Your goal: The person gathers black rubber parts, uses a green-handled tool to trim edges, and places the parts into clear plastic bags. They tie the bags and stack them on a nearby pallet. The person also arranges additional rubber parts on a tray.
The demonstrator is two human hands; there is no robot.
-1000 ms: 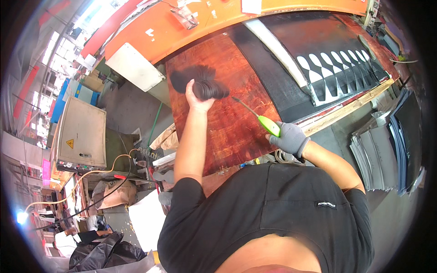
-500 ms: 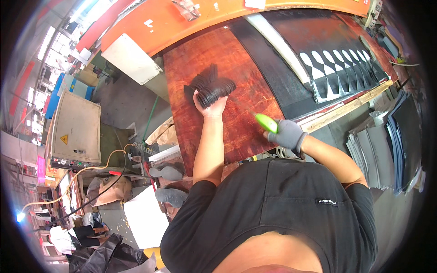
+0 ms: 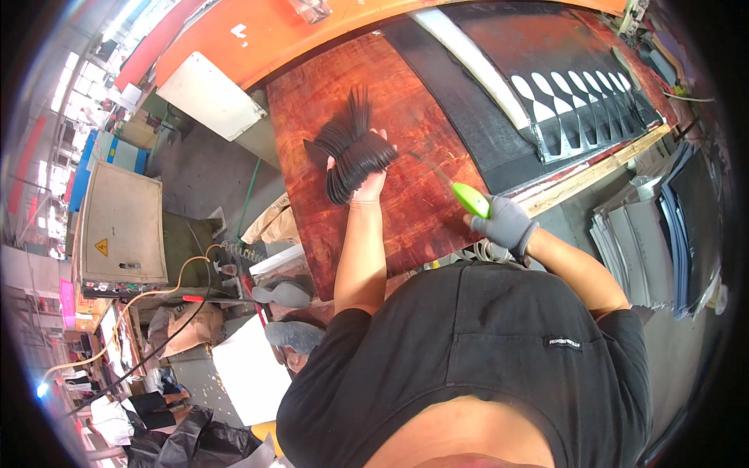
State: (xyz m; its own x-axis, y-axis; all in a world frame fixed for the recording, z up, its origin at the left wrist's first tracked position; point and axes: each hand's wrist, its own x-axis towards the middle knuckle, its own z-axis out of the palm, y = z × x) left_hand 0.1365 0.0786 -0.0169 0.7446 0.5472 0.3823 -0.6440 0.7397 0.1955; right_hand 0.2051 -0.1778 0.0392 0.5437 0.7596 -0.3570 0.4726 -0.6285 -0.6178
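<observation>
My bare left hand (image 3: 372, 187) is closed around a stack of thin black insole-shaped pieces (image 3: 353, 156). The stack is fanned out, its layers spread apart at the far end, and it hides most of my fingers. To the right, my right hand (image 3: 505, 225), in a grey glove, grips a tool with a bright green handle (image 3: 470, 200). A thin dark shaft reaches from that handle toward the stack, its tip blurred and apart from it. Both hands are over the reddish-brown worktop (image 3: 425, 199).
On the right lies a black sheet (image 3: 499, 148) with several sole-shaped cut-outs (image 3: 558, 109), beside a white strip (image 3: 468, 62). Grey and blue sheets (image 3: 632, 249) hang or stand past the wooden edge (image 3: 577, 179). An orange machine beam (image 3: 257, 39) spans the far side; a beige electrical cabinet (image 3: 125, 218) stands left.
The stack in my left hand is turned and more fanned out. My right hand has shifted slightly right with the green-handled tool. The whole view has moved a little.
</observation>
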